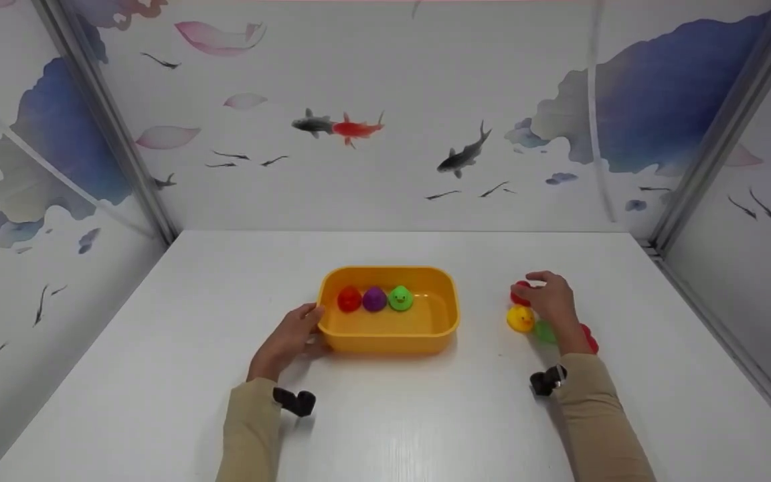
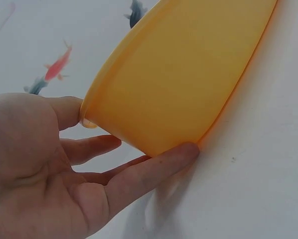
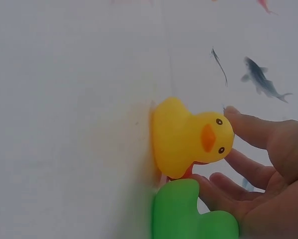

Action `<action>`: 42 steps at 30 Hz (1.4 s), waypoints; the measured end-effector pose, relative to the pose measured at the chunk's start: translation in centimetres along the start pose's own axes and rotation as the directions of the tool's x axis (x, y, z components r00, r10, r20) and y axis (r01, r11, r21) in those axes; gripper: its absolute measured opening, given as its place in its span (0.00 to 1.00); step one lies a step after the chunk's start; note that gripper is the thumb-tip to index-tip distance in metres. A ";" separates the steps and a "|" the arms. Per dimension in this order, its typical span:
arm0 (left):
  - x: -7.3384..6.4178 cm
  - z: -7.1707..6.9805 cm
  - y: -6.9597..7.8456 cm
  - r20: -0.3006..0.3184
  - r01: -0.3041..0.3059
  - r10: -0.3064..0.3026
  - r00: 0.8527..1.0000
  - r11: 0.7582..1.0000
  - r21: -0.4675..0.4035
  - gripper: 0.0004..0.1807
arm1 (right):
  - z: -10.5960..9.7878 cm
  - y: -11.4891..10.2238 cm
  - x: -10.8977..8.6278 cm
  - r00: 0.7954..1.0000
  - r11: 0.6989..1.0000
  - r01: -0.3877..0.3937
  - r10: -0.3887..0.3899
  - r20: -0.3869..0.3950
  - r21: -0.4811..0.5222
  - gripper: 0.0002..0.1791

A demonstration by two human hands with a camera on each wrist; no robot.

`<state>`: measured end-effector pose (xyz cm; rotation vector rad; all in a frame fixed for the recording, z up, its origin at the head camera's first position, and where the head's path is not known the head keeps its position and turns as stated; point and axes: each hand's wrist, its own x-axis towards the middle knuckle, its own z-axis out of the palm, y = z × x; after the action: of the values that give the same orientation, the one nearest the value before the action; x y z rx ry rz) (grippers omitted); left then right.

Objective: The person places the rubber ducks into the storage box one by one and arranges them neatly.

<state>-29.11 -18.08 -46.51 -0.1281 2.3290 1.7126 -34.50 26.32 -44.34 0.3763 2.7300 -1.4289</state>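
Note:
My left hand [image 1: 292,335] holds the left end of a yellow plastic basin [image 1: 385,345]. In the left wrist view its thumb [image 2: 69,110] is at the rim, with fingers along the outer wall and lower edge. The basin contains a red toy [image 1: 349,299], a purple toy [image 1: 375,299] and a green toy duck [image 1: 400,298] in a row. My right hand [image 1: 553,298] is at a red toy [image 1: 518,295], thumb and fingers around it. The yellow duck [image 3: 189,137] hides most of that grasp in the right wrist view; I cannot tell whether the fingers grip.
A green duck [image 3: 179,211] sits beside the yellow one, partly under my right hand in the head view. Another red toy [image 1: 589,339] shows behind the right wrist. The white table [image 1: 399,415] meets printed walls [image 1: 385,194] at the back and sides.

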 end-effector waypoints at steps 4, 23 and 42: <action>0.1 0.0 -0.1 -0.010 0.011 -0.011 1.000 1.000 0.013 0.30 | 0.1 0.0 0.1 1.000 1.000 -0.027 0.027 -0.008 0.004 0.33; 0.0 -0.1 0.0 0.007 0.011 -0.011 1.000 0.999 -0.034 0.31 | 0.3 -0.1 0.6 0.997 0.997 -0.069 0.069 -0.025 -0.016 0.30; 0.0 -0.2 0.0 0.025 0.002 0.000 1.000 0.999 -0.044 0.30 | 0.2 0.1 1.0 0.992 0.991 -0.125 0.125 0.002 -0.046 0.28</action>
<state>-29.08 -18.28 -46.48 -0.1153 2.2739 1.7558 -35.46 26.35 -44.66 0.5303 2.6772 -1.3322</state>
